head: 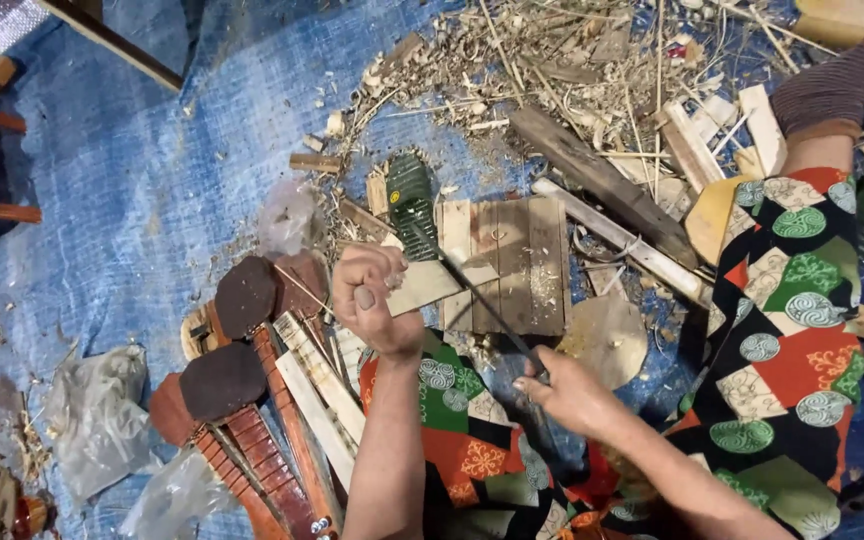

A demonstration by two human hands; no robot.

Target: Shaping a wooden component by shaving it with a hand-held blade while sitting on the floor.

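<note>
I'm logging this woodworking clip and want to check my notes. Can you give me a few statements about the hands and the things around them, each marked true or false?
1. The left hand grips a flat pale wood piece. True.
2. The right hand holds a hammer. False: it holds a thin dark blade laid across the wood piece.
3. A small board of slats lies under the work. True.
4. The ground cover is a red carpet. False: it is a blue tarp.
5. Wood shavings are piled beyond the board. True.

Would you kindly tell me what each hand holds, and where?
Left hand grips a pale wooden strip at its end; right hand holds a long blade by its handle end.
</note>
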